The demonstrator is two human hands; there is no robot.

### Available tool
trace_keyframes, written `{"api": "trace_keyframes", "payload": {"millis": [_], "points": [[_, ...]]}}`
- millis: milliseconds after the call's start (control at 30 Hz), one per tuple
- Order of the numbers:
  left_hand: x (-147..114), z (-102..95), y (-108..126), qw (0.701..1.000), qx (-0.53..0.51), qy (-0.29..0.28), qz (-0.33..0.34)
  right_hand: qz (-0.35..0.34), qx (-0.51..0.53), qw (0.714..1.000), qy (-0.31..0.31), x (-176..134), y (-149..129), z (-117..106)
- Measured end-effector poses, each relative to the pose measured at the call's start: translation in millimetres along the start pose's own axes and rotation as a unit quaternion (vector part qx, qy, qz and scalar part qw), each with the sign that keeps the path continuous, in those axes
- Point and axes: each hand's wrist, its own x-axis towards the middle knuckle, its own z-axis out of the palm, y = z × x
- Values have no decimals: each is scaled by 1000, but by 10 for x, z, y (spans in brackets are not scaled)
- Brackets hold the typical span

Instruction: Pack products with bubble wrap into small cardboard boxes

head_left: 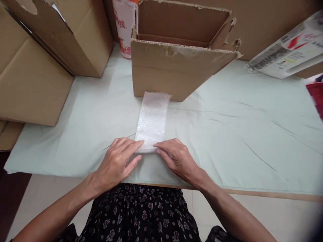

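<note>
A strip of clear bubble wrap (152,117) lies flat on the cloth, its near end looking folded or layered. My left hand (119,158) holds the near left corner, fingers on top and thumb by the front edge. At the near right corner, my right hand (180,158) pinches the wrap between fingers and thumb. The far end of the strip reaches the foot of an open cardboard box (174,67). What lies under my fingertips is hidden.
Pale green cloth (227,141) covers the table. More cardboard boxes (32,77) stand at the left. Behind the open box is a white and red package (124,30). A plastic-wrapped white package (292,50) leans at the back right.
</note>
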Motion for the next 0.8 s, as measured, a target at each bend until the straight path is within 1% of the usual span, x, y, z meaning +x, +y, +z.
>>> {"api": "trace_keyframes", "payload": {"millis": [33,67,100,133,200,233,300,367,433,467,567,633,700,733,800], "points": [[-26,3,19,1000,-3,-8,-4,17,24,999,-22,-24,-14,-27],[-39,19,23,1000,-2,-9,-12,30,35,999,-28,-53,-29,-51],[-38,45,14,1000,3,-3,-22,35,30,999,-14,-82,-42,-69],[-23,77,-6,999,13,5,-32,32,12,999,15,-111,-54,-80],[32,143,-63,997,50,21,-46,3,-49,996,71,-152,-70,-80],[61,167,-90,996,71,29,-49,-15,-82,993,79,-161,-72,-69],[98,188,-121,994,96,40,-41,-47,-131,989,53,-153,-59,-33],[85,169,-111,995,92,39,-10,-58,-152,986,24,-124,-29,5],[23,124,-72,997,75,15,22,-56,-135,989,14,-101,0,20],[-17,99,-50,998,58,-1,28,-53,-112,992,8,-99,6,14],[-104,49,-14,1000,-10,-29,-4,-45,-43,998,-20,-128,-29,-44],[-91,55,-36,999,-26,-23,-28,-35,-56,998,-5,-148,-82,-83],[-22,85,-89,999,13,-7,-40,-37,-109,993,27,-138,-128,-93],[21,101,-117,998,41,3,-45,-46,-138,989,31,-118,-140,-84],[90,114,-157,995,83,25,-58,-72,-170,983,14,-56,-133,-49]]}}
